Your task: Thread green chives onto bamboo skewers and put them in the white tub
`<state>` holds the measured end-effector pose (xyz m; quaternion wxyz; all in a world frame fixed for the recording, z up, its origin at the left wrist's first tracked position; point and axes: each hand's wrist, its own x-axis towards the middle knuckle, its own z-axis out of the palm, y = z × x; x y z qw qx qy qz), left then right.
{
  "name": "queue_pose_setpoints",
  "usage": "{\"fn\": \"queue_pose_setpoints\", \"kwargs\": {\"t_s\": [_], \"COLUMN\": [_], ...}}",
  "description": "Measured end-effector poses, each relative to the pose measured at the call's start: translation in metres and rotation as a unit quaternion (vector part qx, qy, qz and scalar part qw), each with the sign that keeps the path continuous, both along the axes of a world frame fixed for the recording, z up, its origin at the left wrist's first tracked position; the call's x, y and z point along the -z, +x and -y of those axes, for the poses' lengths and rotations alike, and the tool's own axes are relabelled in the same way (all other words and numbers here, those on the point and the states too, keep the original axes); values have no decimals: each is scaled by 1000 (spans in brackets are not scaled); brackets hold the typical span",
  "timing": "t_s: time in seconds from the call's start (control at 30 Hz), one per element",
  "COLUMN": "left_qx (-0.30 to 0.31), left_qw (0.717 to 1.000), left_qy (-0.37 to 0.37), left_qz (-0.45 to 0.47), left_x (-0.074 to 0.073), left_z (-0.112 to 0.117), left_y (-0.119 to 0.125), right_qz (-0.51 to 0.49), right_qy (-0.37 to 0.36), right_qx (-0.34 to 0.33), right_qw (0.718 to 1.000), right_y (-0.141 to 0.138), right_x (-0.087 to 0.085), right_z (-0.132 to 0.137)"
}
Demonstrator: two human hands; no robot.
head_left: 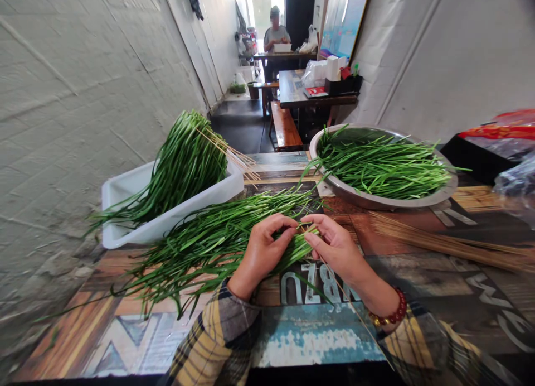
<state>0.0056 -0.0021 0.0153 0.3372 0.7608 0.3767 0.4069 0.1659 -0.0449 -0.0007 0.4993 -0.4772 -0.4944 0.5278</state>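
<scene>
Garlic chives (209, 230) lie in a loose pile on the table, their pale stem ends towards my hands. My left hand (267, 246) is closed in a pinch at the stem ends, thumb against forefinger, on a chive stem. Close beside it, my right hand (334, 241) pinches a thin bamboo skewer (355, 310), whose long end slants down to the lower right. The skewer's upper end is among the stems between my fingertips; how many stems are on it I cannot tell. Skewered chives (184, 152) are heaped in a white plastic tray (175, 213) at the left.
A metal basin (388, 199) of loose chives stands at the back right. Bare bamboo skewers (438, 241) lie on the patterned table (321, 341) at the right, near a black box (476, 154) and plastic bags. Beyond are a bench (285, 124), another table and a seated person (276, 37).
</scene>
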Motion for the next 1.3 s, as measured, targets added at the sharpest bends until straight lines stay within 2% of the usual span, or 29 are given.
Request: {"fn": "queue_pose_setpoints", "kwargs": {"t_s": [0.2, 0.37, 0.43, 0.5, 0.6, 0.67, 0.73, 0.93, 1.0, 1.13, 1.3], "left_qx": [20, 92, 102, 60, -72, -133, -142, -37, -62, -188, -197], "left_qw": [1000, 996, 995, 998, 997, 991, 989, 978, 967, 945, 909], "left_qy": [-5, -9, -10, -7, 2, 18, 41, 105, 128, 136, 157], "left_qz": [6, -8, -13, -7, 5, -1, -29, -177, -211, -230, -333], "left_x": [-1, -6, -8, -9, -6, -2, 2, 9, 8, 6, 7], "left_z": [0, 1, 0, -2, -10, -15, -19, -20, -20, -23, -21], "left_y": [0, -1, -4, -9, -19, -26, -29, -27, -28, -34, -32], "right_qz": [2, 8, 11, 15, 29, 41, 50, 82, 83, 82, 88], "right_qy": [5, -1, -8, -19, -30, -31, -31, -21, -15, -4, 1], "right_qx": [5, 10, 4, -2, -3, -11, -29, -69, -70, -71, -72], "right_qw": [1000, 1000, 1000, 1000, 999, 999, 998, 994, 994, 994, 994], "right_y": [1, 2, 3, 5, 6, 6, 7, 7, 8, 10, 8], "right_x": [6, 7, 8, 10, 12, 12, 9, 1, 2, 7, 8], "right_z": [-1, -1, -1, -1, -1, 0, 1, 4, 4, 2, 2]}}
